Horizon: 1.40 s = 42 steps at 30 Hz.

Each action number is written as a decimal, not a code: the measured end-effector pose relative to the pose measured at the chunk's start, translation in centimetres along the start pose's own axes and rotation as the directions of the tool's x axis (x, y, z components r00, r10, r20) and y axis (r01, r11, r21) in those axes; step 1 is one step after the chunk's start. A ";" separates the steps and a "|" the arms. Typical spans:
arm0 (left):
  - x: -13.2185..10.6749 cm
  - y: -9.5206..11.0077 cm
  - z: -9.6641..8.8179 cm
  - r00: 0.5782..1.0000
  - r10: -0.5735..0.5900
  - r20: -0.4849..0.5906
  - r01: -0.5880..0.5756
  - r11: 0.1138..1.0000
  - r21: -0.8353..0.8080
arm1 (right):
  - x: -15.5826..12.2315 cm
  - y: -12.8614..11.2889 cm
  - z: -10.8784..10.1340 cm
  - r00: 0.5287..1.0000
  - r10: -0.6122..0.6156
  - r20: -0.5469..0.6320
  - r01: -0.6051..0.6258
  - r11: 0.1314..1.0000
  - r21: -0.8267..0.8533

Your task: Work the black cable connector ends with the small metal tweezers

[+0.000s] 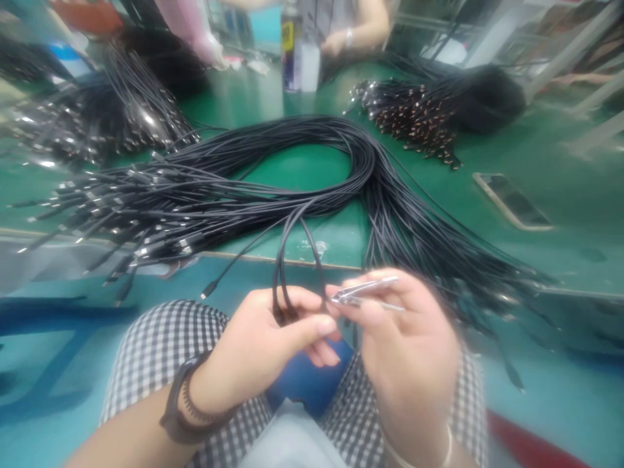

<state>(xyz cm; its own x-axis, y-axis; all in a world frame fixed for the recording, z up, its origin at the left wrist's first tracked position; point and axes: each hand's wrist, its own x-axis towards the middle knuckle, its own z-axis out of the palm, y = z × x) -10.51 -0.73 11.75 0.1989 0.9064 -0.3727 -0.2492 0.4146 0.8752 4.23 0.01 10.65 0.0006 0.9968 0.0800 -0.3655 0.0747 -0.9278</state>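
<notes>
My left hand [273,338] is closed around a few thin black cables [287,260] that loop down from the big bundle of black cables [273,175] on the green table [302,166]. My right hand [404,351] is closed on metal tweezers [363,291], their tips pointing left at the cable ends by my left fingertips. Both hands hover over my lap, just in front of the table edge. The cable ends themselves are hidden inside my left fingers.
More cable bundles lie at the back left [97,123] and back right [439,110]. A phone [511,201] rests on the right of the table. A spray can [291,45] and a white bottle [310,65] stand at the back, near another person's hand [336,42].
</notes>
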 end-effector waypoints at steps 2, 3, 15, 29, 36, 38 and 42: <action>0.0 0.1 0.1 0.999 -0.005 -0.035 0.003 0.999 -0.034 | 0.1 0.0 0.1 1.000 0.001 0.011 -0.002 0.999 0.038; 0.0 0.1 0.1 0.998 -0.004 -0.057 0.001 0.999 -0.053 | 0.2 0.1 0.1 1.000 0.002 0.012 -0.003 0.999 0.040; -0.2 0.2 0.1 0.999 0.040 -0.021 -0.041 0.996 -0.077 | 0.5 0.0 -0.2 0.995 0.052 0.085 -0.060 0.994 0.091; -0.3 0.6 0.0 0.999 0.042 -0.009 -0.042 0.999 -0.013 | 0.1 -0.9 -0.1 0.996 0.014 0.085 -0.011 1.000 -0.027; -0.5 0.4 0.0 0.999 0.032 -0.015 -0.032 0.999 -0.015 | 0.1 -1.2 -0.3 0.996 0.027 0.087 -0.019 0.996 -0.086; -0.5 0.2 0.0 0.999 0.034 -0.006 -0.034 0.999 0.005 | 0.2 -1.3 -0.3 0.996 0.040 0.076 -0.031 0.993 -0.112; -0.4 0.1 0.0 0.999 0.045 0.011 -0.046 0.999 0.029 | 0.5 -0.9 -0.4 0.995 0.088 0.044 -0.084 0.993 -0.082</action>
<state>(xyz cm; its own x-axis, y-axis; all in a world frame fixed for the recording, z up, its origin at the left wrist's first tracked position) -10.62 -1.07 11.99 0.1975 0.9234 -0.3292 -0.2307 0.3701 0.8999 4.94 0.45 11.42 -0.0722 0.9973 0.0139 -0.2863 -0.0073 -0.9581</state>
